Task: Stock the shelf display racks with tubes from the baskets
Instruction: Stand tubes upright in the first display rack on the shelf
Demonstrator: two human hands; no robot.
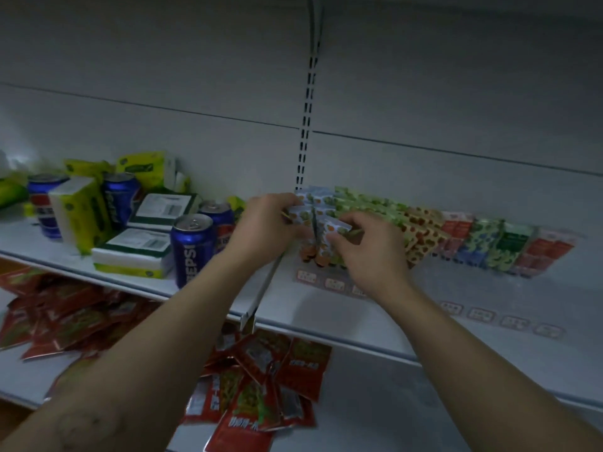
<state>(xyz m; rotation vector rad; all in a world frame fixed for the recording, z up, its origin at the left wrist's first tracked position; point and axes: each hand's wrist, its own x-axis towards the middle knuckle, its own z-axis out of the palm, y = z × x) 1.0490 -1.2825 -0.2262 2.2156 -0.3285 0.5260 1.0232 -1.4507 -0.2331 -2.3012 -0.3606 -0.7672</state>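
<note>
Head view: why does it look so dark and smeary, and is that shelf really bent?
Head view: dim, bluish light, upper wall in shadow; the tubes between the left hand and right hand are blurred, as are the red packets; the Pepsi can reads fairly sharp; the shelf edge bows, likely wide-angle distortion.

The left hand [266,223] and right hand [372,252] are hiding much of the small white fruit-printed tubes [321,203], blur smearing the print. The pale paper price labels [483,314] on the white metal shelf [456,282] are showing too small to read. The red foil sachets [293,363] below are blurring behind the forearms, and a green pack [9,192] is getting cut by the left edge.
</note>
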